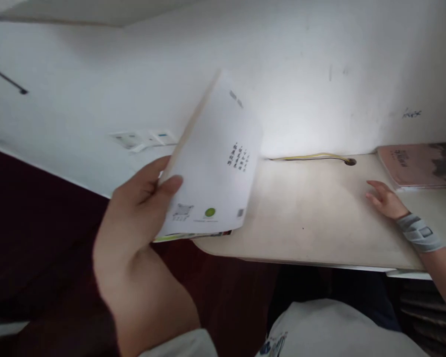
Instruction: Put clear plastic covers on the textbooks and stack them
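Observation:
My left hand (141, 203) is closed on the spine edge of a thin white magazine (211, 168), thumb on the near face and fingers behind. The magazine is tilted above the left end of the desk, its printed characters and a green round mark facing me. A strip of coloured pages shows along its lower edge. My right hand (386, 199), with a grey band on the wrist, is over the right part of the desk with its fingers apart and holds nothing. Just beyond it lies a pink and dark book (423, 166), seemingly on top of another.
The pale desk (305, 218) has a rounded front left corner. A yellow and black cable (312, 156) runs along the wall into a hole (351, 161). Wall sockets (144, 139) sit behind my left hand. A shelf or ledge (59, 12) overhangs at the top left.

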Available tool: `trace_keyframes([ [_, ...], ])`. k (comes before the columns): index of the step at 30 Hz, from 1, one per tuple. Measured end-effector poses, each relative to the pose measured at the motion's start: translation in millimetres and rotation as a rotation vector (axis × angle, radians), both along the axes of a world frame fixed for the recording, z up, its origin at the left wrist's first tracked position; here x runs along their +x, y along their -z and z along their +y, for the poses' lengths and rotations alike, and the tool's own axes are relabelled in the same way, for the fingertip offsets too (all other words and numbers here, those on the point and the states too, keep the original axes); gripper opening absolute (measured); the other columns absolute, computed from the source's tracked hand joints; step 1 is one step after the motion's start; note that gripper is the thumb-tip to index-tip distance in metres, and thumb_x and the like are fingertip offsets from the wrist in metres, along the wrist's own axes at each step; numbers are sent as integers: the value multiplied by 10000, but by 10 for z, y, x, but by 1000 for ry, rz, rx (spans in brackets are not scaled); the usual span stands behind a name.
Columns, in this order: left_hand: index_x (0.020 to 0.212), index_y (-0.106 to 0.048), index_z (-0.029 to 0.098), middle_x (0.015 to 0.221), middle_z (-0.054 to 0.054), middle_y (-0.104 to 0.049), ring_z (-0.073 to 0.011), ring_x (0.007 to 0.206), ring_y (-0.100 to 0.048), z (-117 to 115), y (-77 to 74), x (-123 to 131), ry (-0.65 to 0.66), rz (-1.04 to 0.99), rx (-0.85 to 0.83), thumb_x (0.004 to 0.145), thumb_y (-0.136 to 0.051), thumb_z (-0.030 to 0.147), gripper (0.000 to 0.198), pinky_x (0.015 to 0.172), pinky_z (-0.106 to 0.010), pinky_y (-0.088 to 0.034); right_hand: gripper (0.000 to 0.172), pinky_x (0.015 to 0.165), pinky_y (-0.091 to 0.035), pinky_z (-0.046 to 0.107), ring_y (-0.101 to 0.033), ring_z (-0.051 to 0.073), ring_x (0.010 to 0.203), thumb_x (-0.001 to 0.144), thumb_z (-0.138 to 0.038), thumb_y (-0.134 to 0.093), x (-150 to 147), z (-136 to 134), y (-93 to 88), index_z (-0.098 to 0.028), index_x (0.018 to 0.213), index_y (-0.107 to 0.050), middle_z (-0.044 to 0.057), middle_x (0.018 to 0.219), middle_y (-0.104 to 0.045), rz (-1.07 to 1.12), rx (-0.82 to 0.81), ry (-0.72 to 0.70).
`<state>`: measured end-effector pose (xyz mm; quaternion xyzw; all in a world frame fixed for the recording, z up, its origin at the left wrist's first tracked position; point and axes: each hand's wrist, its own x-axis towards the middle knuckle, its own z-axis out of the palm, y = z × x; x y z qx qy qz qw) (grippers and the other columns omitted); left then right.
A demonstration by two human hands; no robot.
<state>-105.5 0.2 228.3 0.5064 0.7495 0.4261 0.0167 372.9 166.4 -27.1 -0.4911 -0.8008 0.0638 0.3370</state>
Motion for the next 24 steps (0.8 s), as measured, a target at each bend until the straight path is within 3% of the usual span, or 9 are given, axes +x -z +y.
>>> trace_keyframes([
  [3,1265,-557,213,946,47,-719,-207,898,-642,207,284,237,242,-455,132,718,-656,376,579,902,-411,-490,681,1035,-369,511,-430,325,1278,857,-580,-402,-36,-32,55,-94,1330,-455,212,1346,-486,-208,-66,-19],
  [7,1150,-648,164,1103,-47,-693,-269,1049,-614,489,884,605,491,-771,88,591,-754,377,607,910,-351,-502,733,1060,-299,538,-343,351,1336,851,-615,-385,-69,-77,60,-105,1376,-422,217,1435,-388,-430,-167,-3],
  [10,1138,-651,170,1055,-61,-709,-276,1017,-636,592,1366,704,499,-972,-14,588,-756,352,589,824,-349,-542,711,1063,-291,532,-320,338,1352,859,-617,-365,-75,-87,34,-136,1379,-424,187,1457,-370,-472,-177,3],
  [14,1145,-635,159,983,-68,-726,-253,912,-675,618,1882,530,408,-1088,-128,571,-765,340,616,733,-329,-559,704,1073,-282,517,-316,330,1356,859,-619,-367,-87,-95,8,-136,1364,-448,184,1463,-362,-488,-191,19],
  [18,1146,-625,150,909,-66,-734,-222,817,-693,584,2131,295,244,-1086,-164,608,-735,329,577,667,-303,-554,703,1075,-278,510,-313,338,1356,866,-614,-360,-103,-109,0,-122,1359,-455,196,1466,-350,-495,-193,8],
  [24,1155,-610,151,812,-42,-730,-206,728,-693,586,2215,212,224,-1082,-236,650,-690,299,533,604,-282,-540,695,1071,-274,524,-304,343,1359,865,-619,-362,-102,-115,-17,-139,1358,-455,182,1474,-344,-489,-190,8],
])
